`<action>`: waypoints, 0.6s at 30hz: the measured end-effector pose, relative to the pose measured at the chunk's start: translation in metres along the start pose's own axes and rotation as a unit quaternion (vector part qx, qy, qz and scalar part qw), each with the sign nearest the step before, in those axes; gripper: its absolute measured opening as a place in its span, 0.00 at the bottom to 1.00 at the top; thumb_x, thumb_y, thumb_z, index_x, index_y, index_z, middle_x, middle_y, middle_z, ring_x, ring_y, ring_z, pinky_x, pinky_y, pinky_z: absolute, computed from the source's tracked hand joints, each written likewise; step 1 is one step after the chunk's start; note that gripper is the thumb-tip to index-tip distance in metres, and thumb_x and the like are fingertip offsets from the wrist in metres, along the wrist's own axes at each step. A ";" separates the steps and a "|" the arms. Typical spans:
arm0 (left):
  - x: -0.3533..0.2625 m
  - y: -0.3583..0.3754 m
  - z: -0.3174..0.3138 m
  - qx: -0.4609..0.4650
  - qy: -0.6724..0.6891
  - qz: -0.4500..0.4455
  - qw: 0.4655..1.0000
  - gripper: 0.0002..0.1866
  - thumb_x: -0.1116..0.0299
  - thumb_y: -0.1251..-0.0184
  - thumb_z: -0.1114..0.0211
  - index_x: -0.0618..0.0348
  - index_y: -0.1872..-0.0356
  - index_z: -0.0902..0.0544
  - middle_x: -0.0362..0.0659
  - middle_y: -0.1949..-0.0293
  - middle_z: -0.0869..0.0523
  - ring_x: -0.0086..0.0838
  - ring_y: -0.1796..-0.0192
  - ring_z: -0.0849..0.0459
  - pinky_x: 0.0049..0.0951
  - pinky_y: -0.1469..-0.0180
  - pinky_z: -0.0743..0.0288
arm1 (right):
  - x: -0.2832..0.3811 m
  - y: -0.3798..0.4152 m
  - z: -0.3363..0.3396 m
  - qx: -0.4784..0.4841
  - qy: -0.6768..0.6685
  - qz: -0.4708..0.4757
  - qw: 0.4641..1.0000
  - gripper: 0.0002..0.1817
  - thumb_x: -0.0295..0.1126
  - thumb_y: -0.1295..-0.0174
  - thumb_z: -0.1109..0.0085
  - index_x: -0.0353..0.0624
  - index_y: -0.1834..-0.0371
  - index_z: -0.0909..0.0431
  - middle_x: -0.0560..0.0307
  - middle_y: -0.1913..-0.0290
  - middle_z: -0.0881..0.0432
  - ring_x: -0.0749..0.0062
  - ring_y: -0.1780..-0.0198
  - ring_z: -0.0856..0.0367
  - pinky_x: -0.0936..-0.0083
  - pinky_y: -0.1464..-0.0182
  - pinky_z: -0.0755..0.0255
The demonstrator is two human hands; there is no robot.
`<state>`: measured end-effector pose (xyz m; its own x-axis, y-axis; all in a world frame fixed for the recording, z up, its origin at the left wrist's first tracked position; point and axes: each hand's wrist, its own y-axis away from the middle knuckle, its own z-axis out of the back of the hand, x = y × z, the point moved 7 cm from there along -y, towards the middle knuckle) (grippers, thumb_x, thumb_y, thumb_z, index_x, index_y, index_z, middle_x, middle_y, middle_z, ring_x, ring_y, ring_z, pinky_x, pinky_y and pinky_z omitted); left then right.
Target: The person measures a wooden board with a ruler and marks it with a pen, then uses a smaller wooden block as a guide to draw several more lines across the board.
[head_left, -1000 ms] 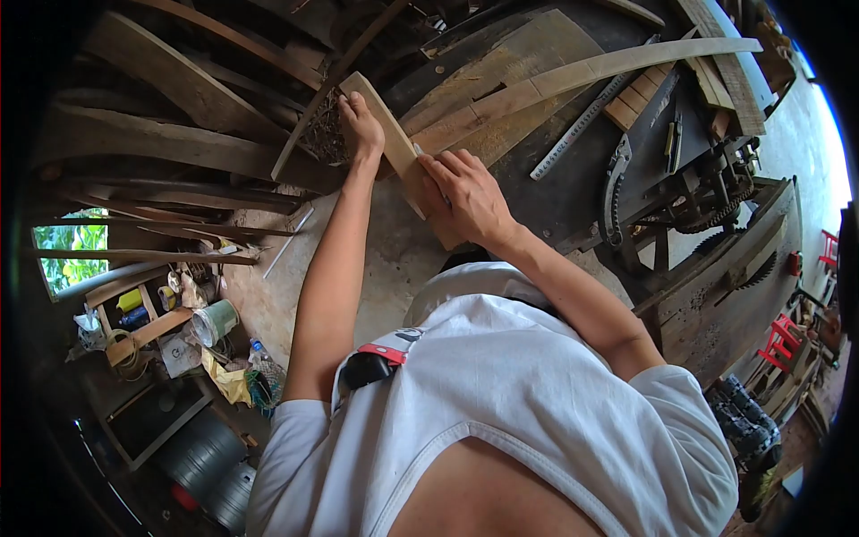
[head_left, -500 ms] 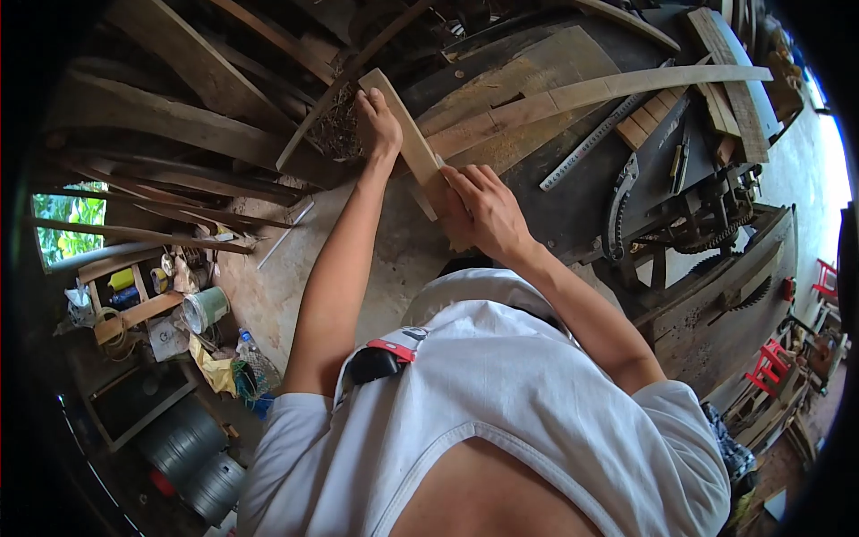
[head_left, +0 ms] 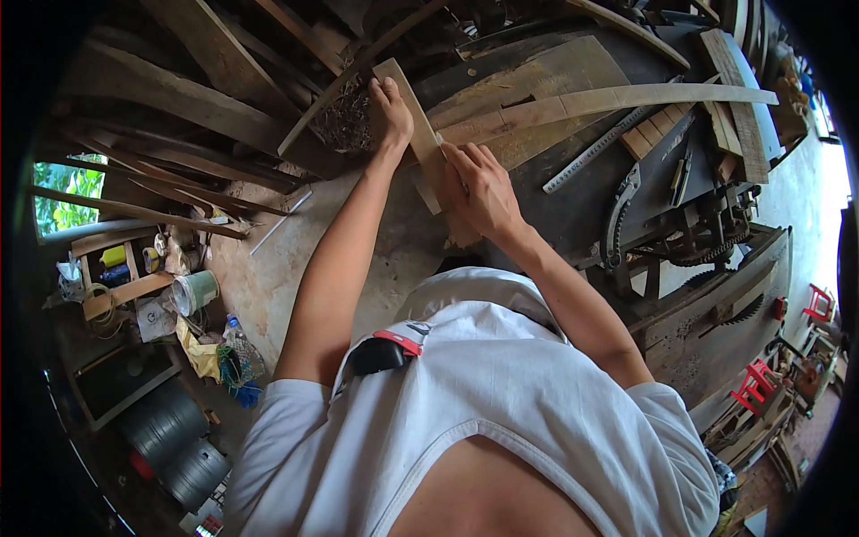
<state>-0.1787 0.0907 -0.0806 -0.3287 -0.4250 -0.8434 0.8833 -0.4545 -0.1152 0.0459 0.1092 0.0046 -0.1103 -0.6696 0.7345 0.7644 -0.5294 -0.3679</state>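
A narrow wooden board (head_left: 417,115) slants between my hands at the near edge of the dark machine table. My left hand (head_left: 392,115) is closed around its far left edge, thumb and fingertips near the upper end. Lower down, my right hand (head_left: 488,190) grips the board's right side with bent fingers; its thumb and fingertips are partly hidden. A brown lower part of wood (head_left: 462,233) shows below that hand. Just beyond the hands lies a long curved wooden slat (head_left: 582,105) with pencil lines across it.
On the dark table (head_left: 573,219) lie a steel ruler (head_left: 591,159), small wood blocks (head_left: 656,130) and a curved toothed metal part (head_left: 619,219). Planks (head_left: 188,103) lean at the left. A circular saw blade (head_left: 747,309) shows at right; a bucket (head_left: 194,291) stands left.
The view has shifted slightly, so the board and both hands appear a little lower and to the right. Both hands keep their hold on the board.
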 end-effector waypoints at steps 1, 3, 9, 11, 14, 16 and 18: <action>0.002 -0.002 -0.001 0.001 0.007 0.007 1.000 0.36 0.48 0.19 0.63 0.77 0.29 0.42 0.68 0.30 0.35 0.56 0.28 0.34 0.42 0.28 0.38 | 0.002 0.003 0.002 -0.001 0.001 0.002 1.000 0.17 0.26 0.38 0.44 0.33 0.45 0.23 0.46 0.61 0.22 0.52 0.56 0.23 0.62 0.51 0.26; -0.010 0.000 0.003 0.007 0.002 0.004 1.000 0.37 0.48 0.19 0.63 0.77 0.29 0.42 0.68 0.30 0.35 0.56 0.28 0.34 0.42 0.28 0.38 | 0.004 0.014 0.007 0.028 0.000 -0.021 0.999 0.17 0.26 0.37 0.44 0.33 0.45 0.23 0.46 0.61 0.22 0.51 0.56 0.23 0.62 0.52 0.26; 0.001 -0.001 -0.001 -0.002 0.018 -0.002 1.000 0.36 0.48 0.19 0.63 0.77 0.29 0.42 0.69 0.31 0.35 0.56 0.28 0.33 0.42 0.28 0.37 | 0.001 0.003 0.002 -0.007 -0.011 0.006 1.000 0.17 0.26 0.37 0.44 0.33 0.45 0.23 0.45 0.61 0.22 0.51 0.56 0.23 0.61 0.52 0.26; -0.004 -0.002 0.003 -0.007 0.023 -0.002 1.000 0.36 0.48 0.19 0.63 0.77 0.29 0.42 0.69 0.31 0.34 0.56 0.28 0.34 0.42 0.28 0.37 | 0.002 0.009 0.002 0.004 -0.005 -0.004 1.000 0.17 0.26 0.37 0.44 0.33 0.45 0.23 0.45 0.61 0.22 0.51 0.56 0.23 0.61 0.52 0.26; -0.004 0.000 0.002 0.014 0.010 0.021 1.000 0.37 0.47 0.19 0.64 0.77 0.29 0.42 0.69 0.30 0.35 0.56 0.28 0.33 0.42 0.28 0.37 | 0.003 0.021 0.010 0.032 0.002 -0.020 0.999 0.17 0.27 0.37 0.44 0.33 0.46 0.23 0.45 0.60 0.22 0.51 0.55 0.24 0.61 0.51 0.26; 0.013 -0.006 -0.004 -0.008 0.022 -0.012 1.000 0.37 0.46 0.19 0.64 0.75 0.29 0.42 0.69 0.31 0.34 0.57 0.29 0.32 0.42 0.29 0.36 | 0.002 0.023 0.006 0.047 -0.003 -0.031 0.998 0.17 0.27 0.37 0.44 0.33 0.46 0.23 0.44 0.60 0.22 0.51 0.55 0.24 0.61 0.51 0.26; 0.015 -0.005 -0.006 -0.019 0.022 -0.006 1.000 0.37 0.46 0.19 0.64 0.75 0.29 0.42 0.69 0.31 0.34 0.57 0.29 0.32 0.43 0.29 0.36 | -0.001 0.009 0.002 0.005 -0.015 0.003 1.000 0.17 0.27 0.37 0.43 0.34 0.45 0.23 0.45 0.59 0.22 0.51 0.56 0.23 0.61 0.51 0.26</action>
<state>-0.1863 0.0912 -0.0963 -0.3240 -0.3843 -0.8645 0.8918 -0.4291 -0.1435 0.0545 0.1067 0.0016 -0.0869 -0.6565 0.7493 0.7709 -0.5207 -0.3668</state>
